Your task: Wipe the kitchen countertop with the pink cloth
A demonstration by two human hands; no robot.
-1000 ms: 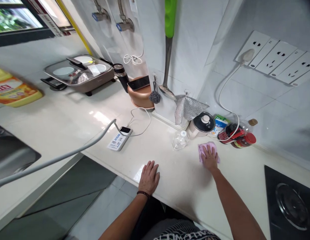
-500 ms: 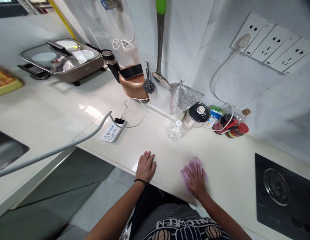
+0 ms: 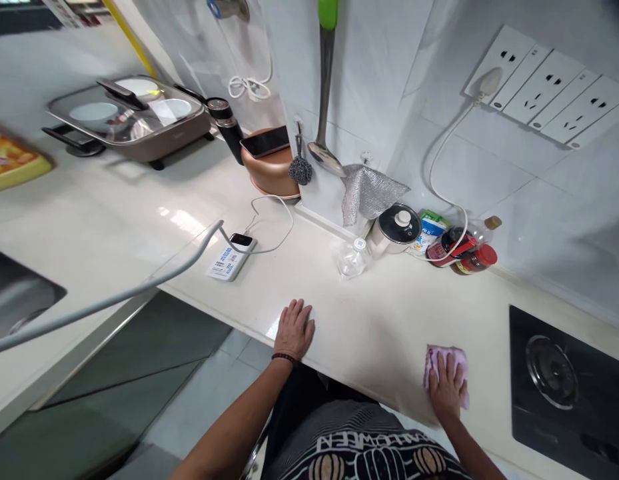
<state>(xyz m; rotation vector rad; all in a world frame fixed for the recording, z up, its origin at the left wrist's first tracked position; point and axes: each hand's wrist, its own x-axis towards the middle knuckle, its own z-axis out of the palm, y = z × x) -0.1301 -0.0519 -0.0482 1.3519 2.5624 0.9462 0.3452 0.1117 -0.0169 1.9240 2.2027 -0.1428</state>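
Observation:
My right hand [image 3: 445, 390] lies flat, fingers spread, pressing a pink cloth [image 3: 456, 361] onto the white countertop [image 3: 379, 320] near its front edge, just left of the black gas hob [image 3: 564, 393]. My left hand [image 3: 295, 328] rests open and flat on the counter's front edge, a dark bracelet at the wrist. It holds nothing.
Behind stand a small clear jar [image 3: 352, 257], a white pot with a black lid [image 3: 395, 230], red-lidded jars [image 3: 469, 253] and a plugged cable. Further left are a power bank [image 3: 229, 259], a copper pot with a phone [image 3: 269, 167], an electric grill [image 3: 132, 123] and a sink [image 3: 14, 300].
My right hand slid the pink cloth from beside the jars toward the front edge, then right toward the hob. My left hand stayed put.

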